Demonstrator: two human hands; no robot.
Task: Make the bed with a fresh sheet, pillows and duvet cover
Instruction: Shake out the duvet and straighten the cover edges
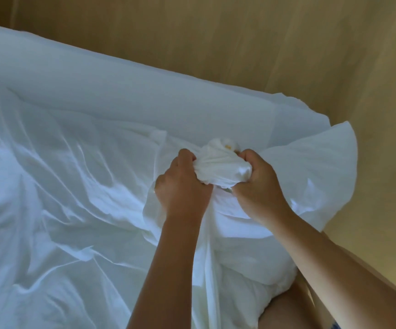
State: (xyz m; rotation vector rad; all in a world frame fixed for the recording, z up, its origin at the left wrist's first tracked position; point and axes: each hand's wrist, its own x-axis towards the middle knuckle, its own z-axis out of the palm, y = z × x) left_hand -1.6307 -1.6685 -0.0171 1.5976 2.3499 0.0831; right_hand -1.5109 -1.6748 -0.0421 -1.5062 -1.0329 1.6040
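Bedding (50, 198), all white and deeply creased, spreads over the bed (78, 96) and fills the left and middle of the view, running off the left and bottom edges. Along the bed's far edge the cloth lies smoother, over a long rounded ridge. Beyond that edge and past the bed's right-hand corner runs a tan, wood-toned surface (239, 43); whether it is floor or wall cannot be told. At that corner a padded white piece (322, 167) with a rounded, flaring edge overhangs the bed's side; it could be a pillow or a duvet corner. Two bare forearms reach from the bottom edge toward this corner, and a bare knee (287, 312) shows by the bed's near side, below the right forearm. The left hand (182, 188), its back toward the camera, has its fingers curled tight, clamped on the left side of a bunch (218, 169) of gathered fabric. The right hand (261, 188) grips the bunch's right side, fingers and thumb curled round it. The bunch sits between the two hands, just beside the padded piece, with taut folds running down from it between the forearms. A small yellowish spot (227, 146) shows at the bunch's far tip, too small to identify.
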